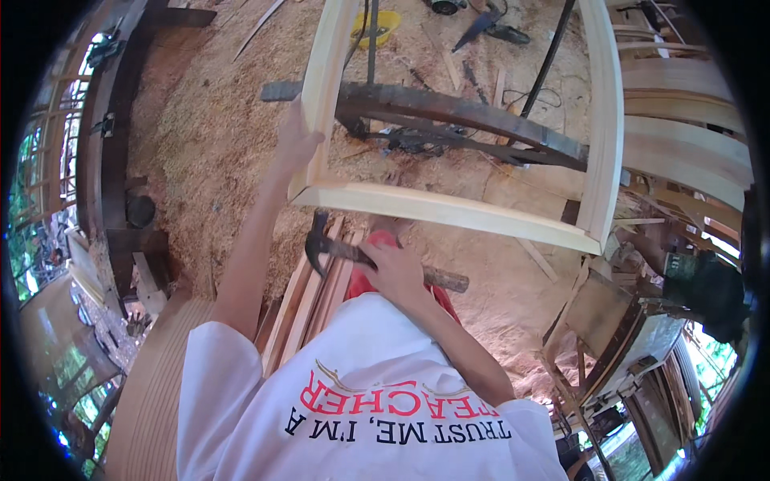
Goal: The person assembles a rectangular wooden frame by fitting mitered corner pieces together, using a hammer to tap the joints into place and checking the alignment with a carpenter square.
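A pale wooden frame (441,207) with mitred corners lies in front of me, its near rail running across the middle of the view. My left hand (298,143) grips its left side piece just beyond the near left corner. In my right hand (395,268) is a claw hammer (345,251), held around the handle close to my body. The hammer's head points left, below that same corner and apart from the wood. The handle's far end sticks out to the right of my fist.
A dark beam (449,104) runs under the frame. Wood shavings (200,128) cover the floor, with a yellow bowl (383,28) at the far side. Long boards (682,148) are stacked at the right. Thin wooden strips (309,301) lie by my left arm.
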Tool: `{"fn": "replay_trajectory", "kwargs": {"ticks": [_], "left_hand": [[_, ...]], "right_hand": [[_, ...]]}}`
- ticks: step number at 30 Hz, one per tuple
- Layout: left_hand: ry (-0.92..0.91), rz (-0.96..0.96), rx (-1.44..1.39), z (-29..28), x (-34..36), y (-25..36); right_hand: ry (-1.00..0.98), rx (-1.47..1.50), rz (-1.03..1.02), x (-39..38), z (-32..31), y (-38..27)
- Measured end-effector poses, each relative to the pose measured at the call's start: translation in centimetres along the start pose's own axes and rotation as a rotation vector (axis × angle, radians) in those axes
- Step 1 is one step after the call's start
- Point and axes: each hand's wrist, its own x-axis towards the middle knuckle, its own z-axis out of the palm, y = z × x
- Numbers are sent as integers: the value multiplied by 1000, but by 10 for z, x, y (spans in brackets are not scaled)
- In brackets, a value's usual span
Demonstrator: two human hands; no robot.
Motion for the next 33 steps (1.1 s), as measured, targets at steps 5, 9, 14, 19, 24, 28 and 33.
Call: {"fn": "replay_trajectory", "kwargs": {"ticks": [5, 9, 14, 19, 24, 28, 33], "left_hand": [[-118, -196, -182, -29, -29, 19], [-23, -277, -398, -25, -104, 16], [354, -366, -488, 13, -186, 48], [565, -433, -466, 31, -177, 65], [526, -561, -450, 37, -156, 91], [660, -660, -500, 46, -173, 84], [652, -727, -504, 37, -161, 105]], "right_hand": [[-282, 395, 131, -16, -72, -1], [-223, 539, 122, -10, -148, -10], [139, -226, 155, 78, -184, -29], [55, -552, -520, 239, -187, -114], [31, -629, -625, 395, -111, -180], [-246, -1014, -697, 395, -19, -155], [-380, -1206, -893, 398, -5, -136]]}}
